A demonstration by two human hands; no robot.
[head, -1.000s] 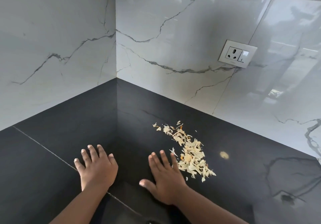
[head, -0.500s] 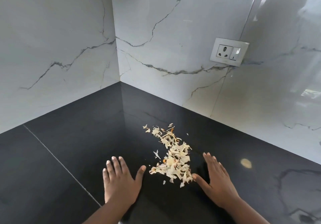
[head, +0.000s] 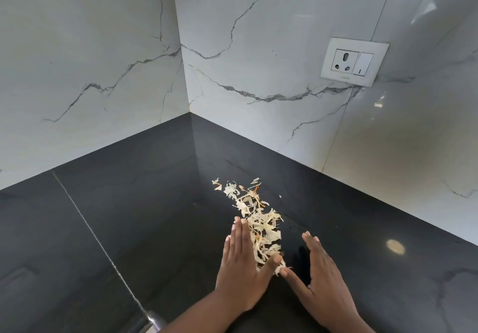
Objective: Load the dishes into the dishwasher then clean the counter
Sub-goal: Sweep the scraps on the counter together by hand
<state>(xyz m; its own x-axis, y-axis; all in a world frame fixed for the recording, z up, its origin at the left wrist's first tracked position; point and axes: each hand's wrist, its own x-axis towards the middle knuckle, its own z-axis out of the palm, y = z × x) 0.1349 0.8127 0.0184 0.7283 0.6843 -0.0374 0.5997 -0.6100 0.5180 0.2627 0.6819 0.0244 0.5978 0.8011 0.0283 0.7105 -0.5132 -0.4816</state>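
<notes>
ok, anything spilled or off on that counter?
Yes: pale dry peelings are strewn across the black counter. The left hand and right hand flank the near end. Nothing else looks odd.

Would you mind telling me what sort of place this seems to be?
Most likely a home kitchen corner: a glossy black counter, marble-look wall tiles with a socket and switch, and pale vegetable peelings.

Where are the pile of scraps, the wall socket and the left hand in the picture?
pile of scraps (head: pixel 254 219), head view, on the pale shreds in the middle of the pile.
wall socket (head: pixel 353 61), head view, on the white faceplate.
left hand (head: pixel 244 263), head view, on the back of the hand.
</notes>
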